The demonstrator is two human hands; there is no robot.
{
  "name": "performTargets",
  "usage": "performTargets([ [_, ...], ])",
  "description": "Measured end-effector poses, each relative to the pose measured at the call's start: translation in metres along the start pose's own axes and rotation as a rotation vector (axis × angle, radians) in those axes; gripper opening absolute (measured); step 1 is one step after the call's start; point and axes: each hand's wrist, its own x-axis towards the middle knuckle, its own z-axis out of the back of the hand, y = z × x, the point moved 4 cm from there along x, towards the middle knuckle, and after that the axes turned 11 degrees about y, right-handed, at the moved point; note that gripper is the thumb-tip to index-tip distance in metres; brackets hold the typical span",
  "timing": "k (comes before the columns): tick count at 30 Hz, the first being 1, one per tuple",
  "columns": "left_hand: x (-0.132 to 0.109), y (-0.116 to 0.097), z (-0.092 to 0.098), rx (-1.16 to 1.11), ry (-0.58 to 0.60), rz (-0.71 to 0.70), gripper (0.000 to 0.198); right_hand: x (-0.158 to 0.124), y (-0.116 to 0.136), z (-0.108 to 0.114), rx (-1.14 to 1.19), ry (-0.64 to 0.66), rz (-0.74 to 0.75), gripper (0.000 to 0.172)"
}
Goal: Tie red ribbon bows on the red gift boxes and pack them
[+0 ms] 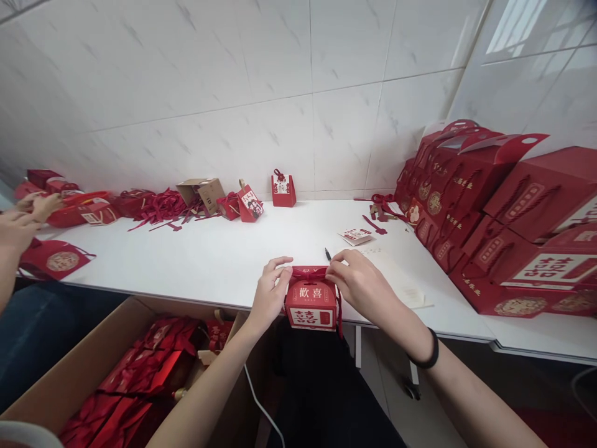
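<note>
A small red gift box [311, 302] with white and gold lettering sits at the table's front edge, between my two hands. Across its top runs a dark red ribbon [310, 274], gathered at the middle. My left hand [271, 287] pinches the ribbon's left part, thumb close against the box. On the other side, my right hand [351, 277] is closed, thumb and fingertips pinching the ribbon's right part. One ribbon end hangs down the box's right side. A black pen [328, 254] lies just behind my right hand, partly covered.
Stacked red gift boxes [517, 211] fill the table's right end. Along the wall stand a small red box [282, 190], a cardboard box [203, 194] and loose ribbons [163, 205]. A carton [28, 398] of red boxes is below left. Another person's hands [28, 214] work at far left.
</note>
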Motion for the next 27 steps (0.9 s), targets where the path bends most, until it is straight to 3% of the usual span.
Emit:
performTargets([
  [6, -0.014, -0.015, -0.001, 0.13, -0.157, -0.05, 0.017, -0.003, 0.006, 0.015, 0.012, 0.165, -0.179, 0.012],
  [11, -0.017, -0.015, -0.01, -0.009, -0.112, 0.048, 0.02, -0.011, 0.006, 0.004, 0.211, 0.286, -0.439, 0.039],
  [15, -0.017, -0.012, -0.013, -0.088, -0.071, 0.074, 0.024, -0.012, 0.009, -0.009, 0.354, 0.287, -0.442, 0.037],
  [21, -0.014, -0.007, -0.012, -0.025, -0.029, 0.088, 0.026, -0.01, 0.002, -0.015, 0.447, 0.239, -0.386, 0.03],
  [27, -0.013, 0.001, -0.013, -0.242, 0.076, 0.162, 0.033, -0.009, -0.014, -0.018, 0.663, 0.27, -0.354, 0.026],
])
